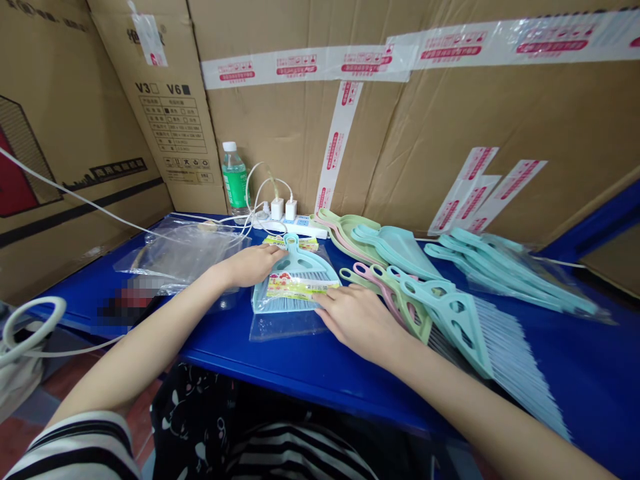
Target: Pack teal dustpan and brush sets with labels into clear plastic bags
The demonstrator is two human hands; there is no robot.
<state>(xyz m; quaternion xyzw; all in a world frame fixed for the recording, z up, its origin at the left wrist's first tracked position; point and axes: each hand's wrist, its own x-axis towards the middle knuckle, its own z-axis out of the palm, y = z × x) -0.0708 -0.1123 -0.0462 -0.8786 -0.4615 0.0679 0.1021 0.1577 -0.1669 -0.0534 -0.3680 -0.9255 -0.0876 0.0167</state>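
Note:
A light blue dustpan (260, 298) and small brush (311, 263) lie together in a clear plastic bag (287, 328) in front of me on the blue table. Across the brush bristles is a colourful label card (293, 285). My left hand (257, 263) is at the upper left of the set, fingers together at the bag's edge beside the handle. At the lower right, my right hand (356, 317) has its fingers closed on the right end of the card; its thumb is partly hidden.
Loose brushes (457, 313) lie to the right, with stacked dustpans (397, 250) behind them. Bagged blue sets (520, 270) are farther right. Clear bags (193, 250) lie left. A power strip (310, 225) with chargers and a green-labelled bottle (235, 179) stand at the back against cardboard (300, 120).

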